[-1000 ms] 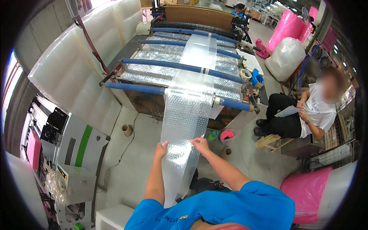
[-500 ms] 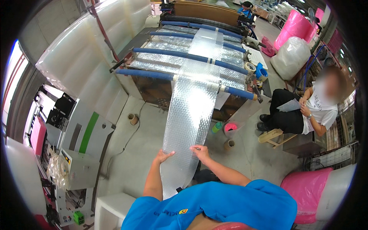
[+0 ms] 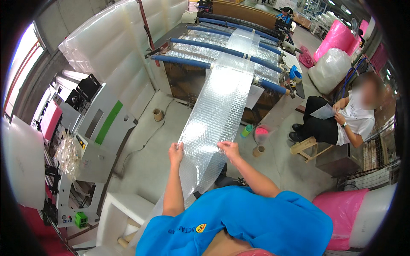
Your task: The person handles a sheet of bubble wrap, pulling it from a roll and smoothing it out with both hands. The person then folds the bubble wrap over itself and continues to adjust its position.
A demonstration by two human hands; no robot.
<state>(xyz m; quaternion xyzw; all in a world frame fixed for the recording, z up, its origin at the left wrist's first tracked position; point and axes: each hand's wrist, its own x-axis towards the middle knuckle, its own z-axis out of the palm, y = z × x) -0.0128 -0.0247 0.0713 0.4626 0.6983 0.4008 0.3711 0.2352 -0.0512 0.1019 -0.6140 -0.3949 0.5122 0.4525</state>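
Note:
A long clear strip of bubble wrap (image 3: 215,106) runs from the rollers down toward my body, shiny where the light strikes it. Its left edge is pinched in my left hand (image 3: 175,154), thumb toward the film. My right hand (image 3: 229,150) grips the opposite edge, fingers closed together. Between both hands the film hangs fairly flat, then drops past my blue shirt, where its lower end is partly hidden. At its far end the strip passes over blue roller bars (image 3: 181,61) on a machine.
Right of me, a seated person (image 3: 341,115) holds a small bubble wrap piece. A cardboard core (image 3: 158,114) and a green bottle (image 3: 246,130) stand on the floor. At left is a grey machine with a green stripe (image 3: 109,122); a pink roll (image 3: 341,213) lies lower right.
My view has swung left. Both hands have moved up the picture, and the left one now holds the strip's edge more upright, with the thumb lifted.

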